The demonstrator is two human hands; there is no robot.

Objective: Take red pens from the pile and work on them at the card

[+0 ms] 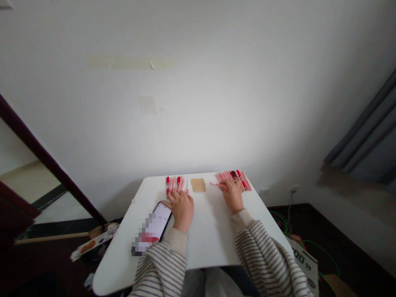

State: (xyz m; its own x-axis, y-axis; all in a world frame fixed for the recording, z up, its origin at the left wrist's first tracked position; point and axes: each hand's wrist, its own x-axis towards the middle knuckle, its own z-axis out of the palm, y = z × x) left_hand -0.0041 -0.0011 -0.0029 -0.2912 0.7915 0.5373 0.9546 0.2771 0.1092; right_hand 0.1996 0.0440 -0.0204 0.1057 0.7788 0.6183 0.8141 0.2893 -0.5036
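My left hand [181,206] lies flat on the white table [207,235], its fingers stretched over a row of red and pink pens [175,183]. On the other side my right hand [232,194] rests flat too, fingertips on a second group of pink and red pens [238,178]; one pink pen [216,184] lies sideways just left of its fingers. Between the two groups sits a small tan card [198,185]. A phone [154,227] with a lit screen lies beside my left wrist. Both sleeves are striped.
The table stands against a white wall [198,103]. A box [95,241] lies on the dark floor at the left. Green cables [284,222] and a printed carton [305,260] are at the right, with a grey curtain [368,136] beyond.
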